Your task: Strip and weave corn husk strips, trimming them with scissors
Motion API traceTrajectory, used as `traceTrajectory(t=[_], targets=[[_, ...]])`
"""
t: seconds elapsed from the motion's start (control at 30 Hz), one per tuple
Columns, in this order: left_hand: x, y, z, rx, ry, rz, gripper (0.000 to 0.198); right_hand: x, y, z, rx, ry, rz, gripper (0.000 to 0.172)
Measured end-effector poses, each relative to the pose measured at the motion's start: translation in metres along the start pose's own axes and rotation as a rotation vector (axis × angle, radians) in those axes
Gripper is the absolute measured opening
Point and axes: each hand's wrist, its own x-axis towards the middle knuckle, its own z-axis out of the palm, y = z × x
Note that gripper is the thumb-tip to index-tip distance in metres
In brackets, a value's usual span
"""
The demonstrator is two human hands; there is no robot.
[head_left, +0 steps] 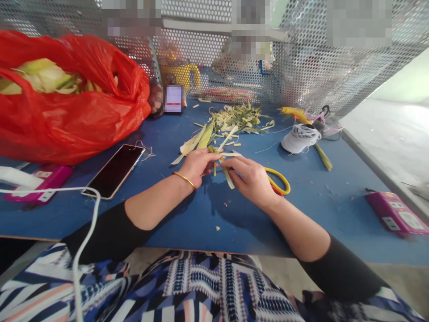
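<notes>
A person's left hand (200,164) (a gold bangle (185,179) circling its wrist) and right hand (250,179) pinch pale green leaf strips (229,180) over a blue table (187,223), with a shredded leaf pile (239,118) just beyond, a red plastic bag (103,120) far left and white thread (295,141) far right.

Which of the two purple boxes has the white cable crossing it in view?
The left box, by the red bag: the white cable crosses it. None crosses the right box, off to the right of the right hand.
</notes>
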Motion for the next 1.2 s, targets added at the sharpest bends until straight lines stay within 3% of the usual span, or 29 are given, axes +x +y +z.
traceTrajectory(t=[0.2, 0.3, 0.47, 0.63, 0.83, 1.0, 1.07, 1.2], targets=[[-0.005, -0.007, 0.000, 0.219, -0.187, 0.083, 0.008, 0.003, 0.004, -0.004, -0.164, 0.238, 0.010, 0.019], [-0.008, -0.007, 0.001, 0.266, -0.281, 0.085, 0.003, 0.004, 0.008, -0.002, -0.158, 0.205, 0.131, 0.020], [-0.013, -0.005, 0.003, 0.230, -0.318, 0.058, 0.005, 0.004, 0.007, 0.002, -0.195, 0.127, 0.407, 0.018], [-0.017, -0.007, 0.008, 0.310, -0.258, 0.125, 0.011, 0.007, 0.001, -0.001, -0.122, 0.086, 0.476, 0.017], [-0.015, -0.014, 0.011, 0.315, -0.203, 0.140, 0.026, 0.011, 0.002, 0.000, 0.031, 0.127, 0.535, 0.023], [-0.009, -0.014, 0.008, 0.264, -0.141, 0.148, 0.014, 0.013, 0.006, -0.007, 0.115, 0.092, 0.601, 0.020], [-0.006, -0.011, 0.005, 0.239, -0.090, 0.143, 0.012, 0.013, 0.009, -0.014, 0.217, 0.061, 0.608, 0.015], [0.001, -0.009, 0.002, 0.220, -0.033, 0.143, 0.010, 0.014, 0.014, -0.031, 0.530, -0.010, 0.564, 0.029]])
